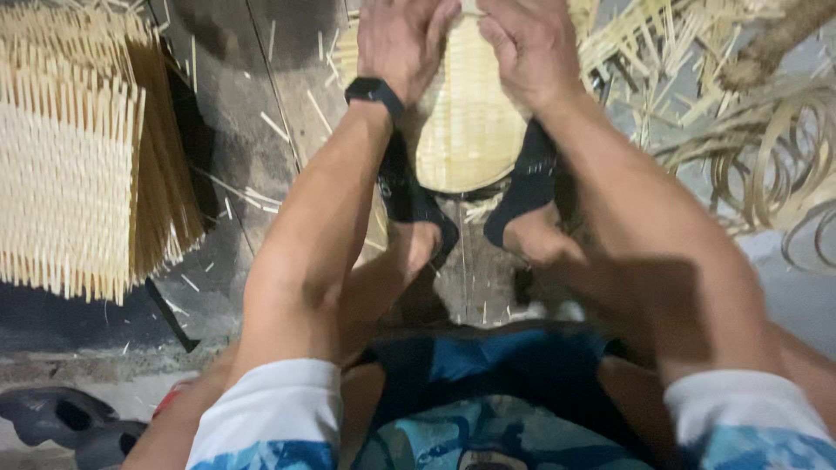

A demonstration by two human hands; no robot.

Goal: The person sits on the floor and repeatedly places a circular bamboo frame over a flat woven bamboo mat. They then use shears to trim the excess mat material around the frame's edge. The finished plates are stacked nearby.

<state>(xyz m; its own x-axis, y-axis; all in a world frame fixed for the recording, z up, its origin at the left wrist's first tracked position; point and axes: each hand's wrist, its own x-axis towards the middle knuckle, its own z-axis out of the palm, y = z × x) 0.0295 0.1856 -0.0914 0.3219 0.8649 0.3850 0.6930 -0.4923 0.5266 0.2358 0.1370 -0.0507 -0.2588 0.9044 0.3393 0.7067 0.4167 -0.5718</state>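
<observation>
A round woven bamboo basket point(470, 130) rests on the floor between my two feet in dark slippers point(522, 187). My left hand point(402, 39), with a black band on the wrist, presses on the basket's left upper side. Fingers curled, my right hand point(527, 48) grips the basket's right upper side. The top part of the basket is cut off by the frame's edge.
A stack of square woven bamboo mats point(74, 157) lies at the left. Loose bamboo strips point(662, 61) and coiled bamboo rings point(775, 148) lie at the right. Splinters are scattered over the dark wooden floor point(235, 130). A dark sandal point(61, 418) sits bottom left.
</observation>
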